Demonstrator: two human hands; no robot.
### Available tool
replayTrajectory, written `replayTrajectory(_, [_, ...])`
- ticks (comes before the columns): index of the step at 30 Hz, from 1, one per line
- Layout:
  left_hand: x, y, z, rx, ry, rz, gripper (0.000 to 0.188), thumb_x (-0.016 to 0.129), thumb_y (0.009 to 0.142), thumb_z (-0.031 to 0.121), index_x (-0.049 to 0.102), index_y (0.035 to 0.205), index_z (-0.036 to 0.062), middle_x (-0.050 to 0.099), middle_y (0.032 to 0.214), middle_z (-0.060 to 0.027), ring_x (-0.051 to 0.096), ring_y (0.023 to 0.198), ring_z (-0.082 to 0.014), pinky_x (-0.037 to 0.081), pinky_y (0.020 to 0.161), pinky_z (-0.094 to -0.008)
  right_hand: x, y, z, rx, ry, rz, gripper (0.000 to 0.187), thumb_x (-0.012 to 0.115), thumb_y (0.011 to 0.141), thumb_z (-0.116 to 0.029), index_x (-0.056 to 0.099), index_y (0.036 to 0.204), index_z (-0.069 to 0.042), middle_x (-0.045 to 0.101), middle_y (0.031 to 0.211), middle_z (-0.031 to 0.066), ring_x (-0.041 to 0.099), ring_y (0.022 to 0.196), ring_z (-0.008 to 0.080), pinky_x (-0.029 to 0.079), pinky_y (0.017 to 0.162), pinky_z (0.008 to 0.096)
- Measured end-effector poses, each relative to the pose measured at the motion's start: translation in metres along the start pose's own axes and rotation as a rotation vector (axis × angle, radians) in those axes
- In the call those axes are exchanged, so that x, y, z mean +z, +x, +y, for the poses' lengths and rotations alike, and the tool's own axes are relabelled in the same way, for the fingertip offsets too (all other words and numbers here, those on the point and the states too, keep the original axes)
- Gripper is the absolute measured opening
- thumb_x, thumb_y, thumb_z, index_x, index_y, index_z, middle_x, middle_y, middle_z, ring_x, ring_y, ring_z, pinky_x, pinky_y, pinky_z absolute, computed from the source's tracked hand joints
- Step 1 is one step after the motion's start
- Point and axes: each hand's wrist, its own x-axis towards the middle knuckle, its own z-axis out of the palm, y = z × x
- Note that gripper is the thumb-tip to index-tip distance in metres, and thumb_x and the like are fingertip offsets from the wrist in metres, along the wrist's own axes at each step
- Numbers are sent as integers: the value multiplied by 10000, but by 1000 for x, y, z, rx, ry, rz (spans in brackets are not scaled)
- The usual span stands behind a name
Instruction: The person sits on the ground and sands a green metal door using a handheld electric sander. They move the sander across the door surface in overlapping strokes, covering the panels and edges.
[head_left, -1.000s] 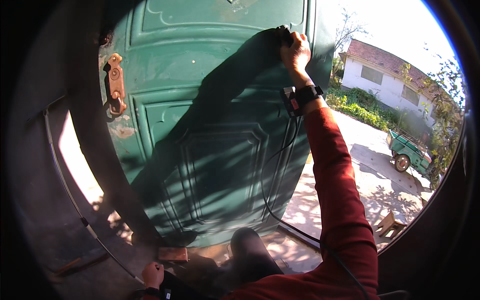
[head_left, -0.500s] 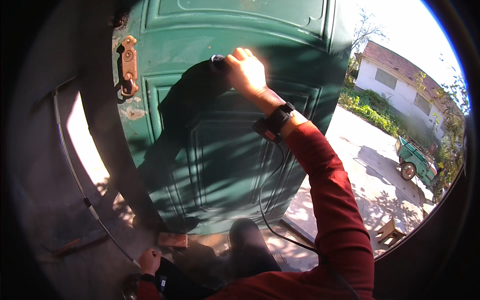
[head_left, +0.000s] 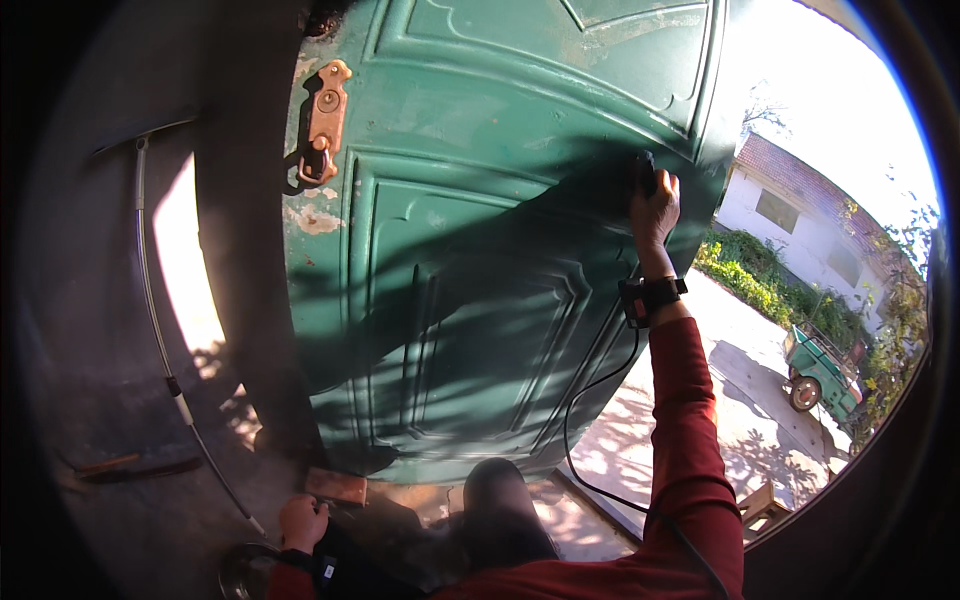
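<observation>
A green panelled door (head_left: pixel 480 110) stands in front of me, its paint chipped near the rusty handle plate (head_left: pixel 326 120). My right hand (head_left: pixel 656 210) is raised to the door's right part, its fingers closed round a small dark object (head_left: pixel 646 170) held against or close to the surface. Its exact kind cannot be made out. Low at the left, my left hand (head_left: pixel 303 522) rests by my leg with curled fingers; whether anything is in them is hidden. A black strap with a small box and cable (head_left: pixel 650 298) sits on my right wrist.
A reddish brick (head_left: pixel 337 487) lies at the door's foot. To the left are a long thin pole with a crossbar head (head_left: pixel 150 270) and a metal bowl (head_left: pixel 235 572). Outside at the right are a green cart (head_left: pixel 820 375) and a small wooden stool (head_left: pixel 762 510).
My right hand has moved to the right across the door with the dark object, from the middle towards the right edge. My left hand has stayed about where it was. The view has shifted slightly.
</observation>
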Motion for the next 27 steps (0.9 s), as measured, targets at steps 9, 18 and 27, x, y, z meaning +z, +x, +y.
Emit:
replayTrajectory(9, [8, 3, 5, 39, -51, 130, 300, 852, 907, 342, 772, 957, 58, 782, 950, -176, 757, 926, -428, 591, 822, -541, 83, 39, -242, -390, 351, 115, 152, 760, 869, -98, 682, 995, -63, 670, 1058, 157, 673, 1031, 411, 582, 840, 525])
replayTrajectory(18, [-11, -16, -3, -31, -58, 143, 305, 861, 903, 349, 764, 914, 60, 782, 945, -168, 754, 915, -435, 586, 814, -565, 70, -61, -296, -790, 429, -207, 177, 758, 800, -89, 708, 970, -88, 618, 978, 117, 642, 939, 365, 566, 789, 498])
replayTrajectory(27, [-16, -17, -14, 7, -41, 177, 276, 849, 897, 340, 778, 930, 75, 785, 955, -166, 756, 933, -424, 590, 836, -564, 67, 83, -234, -273, 199, 60, 182, 798, 882, -154, 722, 1037, -98, 688, 1087, 147, 706, 1030, 413, 594, 867, 523])
